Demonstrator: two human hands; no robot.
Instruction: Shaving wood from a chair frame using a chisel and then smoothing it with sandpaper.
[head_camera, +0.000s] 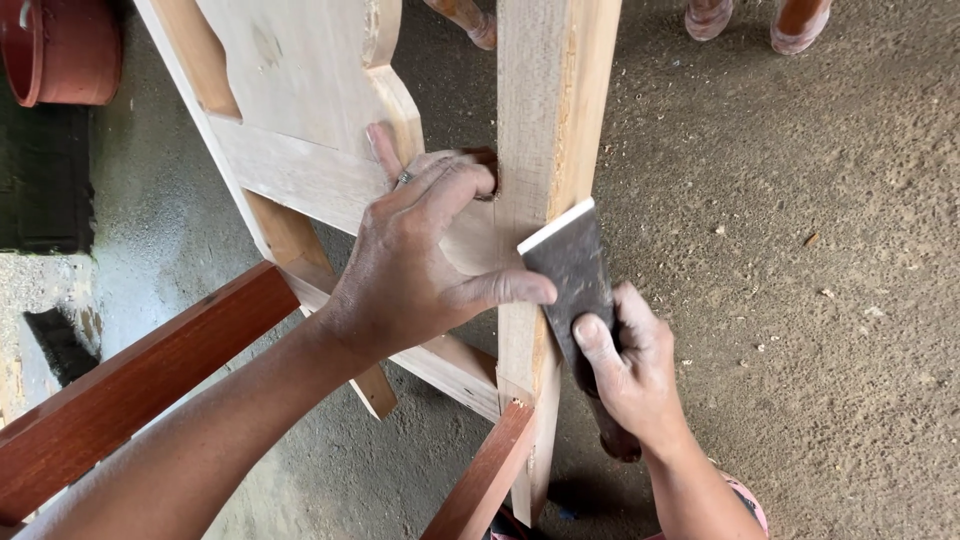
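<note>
Here, at the centre of the frame, a person's right hand (628, 365) is wrapped tight around the handle of a broad chisel (572, 270), its bright edge laid against the face of a pale upright post (545, 120). The left hand (420, 255) (a ring on one finger) lies spread over the joint where a pale crosspiece (300, 170) meets the post, fingers curled into a dark hole, thumb pressed to the blade's flat side. Reddish rails (130, 390) cross the lower left; a red tub (60, 50) sits in the upper left, and another person's feet (760, 20) show along the top edge on the dusty floor (800, 250). Done well, such paring likely calls for a low blade angle, light thumb-guided pushes and fingers kept clear of the edge.
</note>
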